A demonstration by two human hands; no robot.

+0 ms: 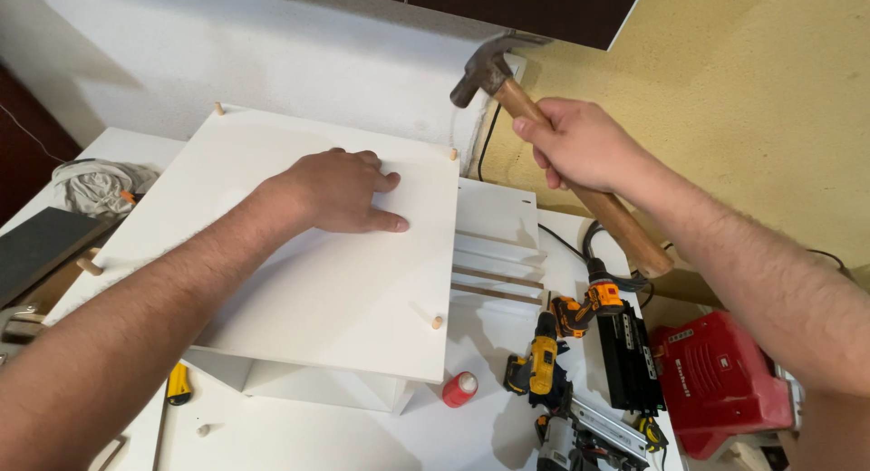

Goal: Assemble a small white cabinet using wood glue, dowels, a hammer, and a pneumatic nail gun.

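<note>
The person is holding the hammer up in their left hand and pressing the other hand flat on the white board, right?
Not quite. The hammer is in the right hand, not the left. The left hand is the one pressing flat on the white board. The head view shows it; the rest is right.

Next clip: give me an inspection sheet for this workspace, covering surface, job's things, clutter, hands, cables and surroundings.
Surface: white worktop, crowded at right.
Job's things: flat white board with wooden dowels sticking from its edges, resting on a white box part; wooden-handled claw hammer raised above it.
Clutter: yellow-and-black cordless drill, red bottle cap, grey rag, red case.
Hands: left hand flat on the board; right hand gripping the hammer.
Cables: black cable behind the board.
Surroundings: white wall, yellow wall at right.
</note>
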